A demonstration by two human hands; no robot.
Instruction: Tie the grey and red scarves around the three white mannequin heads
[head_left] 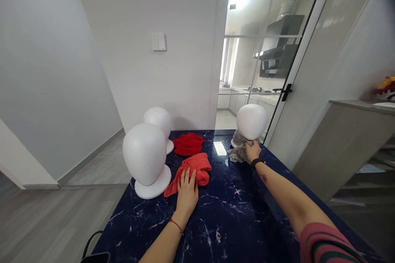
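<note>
My left hand [187, 191] lies flat with fingers stretched out on a coral-red cloth [197, 166] on the dark blue marble table [228, 213]. My right hand [253, 150] reaches far across and grips the neck of a white foam head [251, 121], where a grey cloth [237, 152] is bunched at its base. A darker red cloth [188, 144] lies behind the coral one. Two more white foam heads stand at the left, a near one [145, 154] and a far one [158, 120].
The table's far end meets a white wall with a light switch [159, 42]. A glass sliding door [286, 90] to a kitchen stands at the right. A grey counter [354, 131] is at the far right. Grey floor lies to the left.
</note>
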